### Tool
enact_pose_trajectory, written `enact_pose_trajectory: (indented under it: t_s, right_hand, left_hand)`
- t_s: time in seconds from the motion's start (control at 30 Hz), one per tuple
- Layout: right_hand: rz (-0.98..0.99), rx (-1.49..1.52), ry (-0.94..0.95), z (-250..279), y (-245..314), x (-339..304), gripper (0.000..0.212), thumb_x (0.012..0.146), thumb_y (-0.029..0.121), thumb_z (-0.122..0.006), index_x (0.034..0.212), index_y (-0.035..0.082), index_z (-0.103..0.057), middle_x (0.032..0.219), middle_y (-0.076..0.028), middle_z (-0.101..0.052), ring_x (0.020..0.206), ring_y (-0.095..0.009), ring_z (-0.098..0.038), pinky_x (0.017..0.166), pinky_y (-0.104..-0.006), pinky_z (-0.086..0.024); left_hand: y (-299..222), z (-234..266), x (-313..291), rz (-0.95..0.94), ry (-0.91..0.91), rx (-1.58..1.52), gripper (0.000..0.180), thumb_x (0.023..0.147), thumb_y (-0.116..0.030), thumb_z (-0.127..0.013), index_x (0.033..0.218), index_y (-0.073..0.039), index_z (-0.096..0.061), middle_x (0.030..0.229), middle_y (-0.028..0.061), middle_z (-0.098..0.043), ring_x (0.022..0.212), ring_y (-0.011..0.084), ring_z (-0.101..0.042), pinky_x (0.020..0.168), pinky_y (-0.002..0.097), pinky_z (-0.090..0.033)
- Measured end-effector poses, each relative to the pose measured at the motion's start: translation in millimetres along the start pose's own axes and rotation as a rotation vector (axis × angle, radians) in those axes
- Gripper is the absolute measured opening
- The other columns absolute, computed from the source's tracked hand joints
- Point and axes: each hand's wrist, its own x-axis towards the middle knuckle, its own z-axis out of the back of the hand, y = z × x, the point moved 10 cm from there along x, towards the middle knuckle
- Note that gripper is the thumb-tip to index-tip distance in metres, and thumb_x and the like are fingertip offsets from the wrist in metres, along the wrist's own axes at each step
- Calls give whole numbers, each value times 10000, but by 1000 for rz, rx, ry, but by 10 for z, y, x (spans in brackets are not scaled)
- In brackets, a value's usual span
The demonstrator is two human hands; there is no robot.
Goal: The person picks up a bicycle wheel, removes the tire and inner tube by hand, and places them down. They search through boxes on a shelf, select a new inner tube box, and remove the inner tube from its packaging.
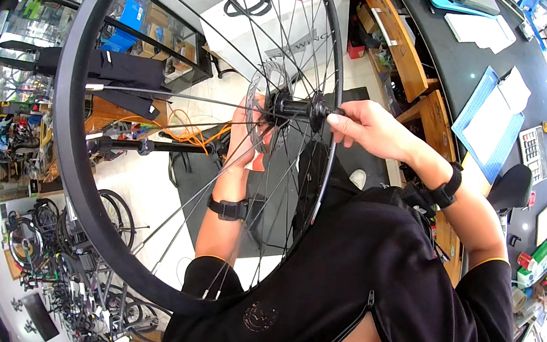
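Note:
A black bicycle wheel (pixel 73 89) without a tyre stands in front of my body, its lower rim against my top. Its black hub (pixel 293 108) lies crosswise between my hands, with a silver disc brake rotor (pixel 255 89) on the left side. My left hand (pixel 243 139) reaches up behind the spokes and closes round the rotor end of the hub; rotor and spokes partly hide its fingers. At the hub's other end, my right hand (pixel 372 128) pinches the axle end between thumb and fingers. Whether a small part sits in that pinch is hidden.
A white box (pixel 273 38) with a black loop on it stands beyond the wheel. To the right runs a dark desk (pixel 448 63) with wooden drawers (pixel 395 36), a clipboard (pixel 485 119) and a calculator (pixel 534 151). Bicycles (pixel 106 280) crowd the lower left; an orange cable (pixel 190 131) hangs nearby.

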Motion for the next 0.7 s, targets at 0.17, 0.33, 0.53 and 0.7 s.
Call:
enact_pose_trajectory:
  t_s: [0.17, 0.33, 0.53, 0.7]
  right_hand:
    - [58, -16, -172, 259, 157, -124, 372, 1029, 348, -533, 1093, -8, -621, 951, -33, -630, 821, -74, -559, 754, -269, -488]
    - [108, 115, -297, 417, 176, -197, 587, 1049, 498, -398, 1009, -31, -648, 870, -81, -649, 750, -148, -618, 702, -295, -512]
    - [-150, 181, -85, 229, -110, -176, 671, 1036, 557, -366, 953, -48, -644, 923, -106, -668, 741, -174, -669, 673, -288, -556]
    - [-286, 302, 61, 88, -183, -228, 694, 1039, 565, -352, 915, -48, -652, 925, -130, -678, 733, -184, -689, 595, -280, -540]
  left_hand:
    - [-106, -358, -48, -1, -66, 70, 142, 1028, -199, -553, 1099, -78, -534, 950, 31, -635, 811, 110, -629, 696, 263, -521]
    - [-30, -379, -60, 22, -188, -9, 135, 1017, -145, -562, 1124, -66, -537, 1017, 62, -660, 869, 137, -663, 748, 282, -555]
    - [104, -207, -20, 13, 115, -36, 276, 1066, -218, -440, 1282, -72, -530, 1169, 90, -644, 970, 197, -654, 809, 318, -553]
    - [90, -280, -43, -7, -33, 51, 243, 1029, -236, -546, 1214, -78, -546, 1094, 56, -650, 964, 157, -663, 800, 300, -558]
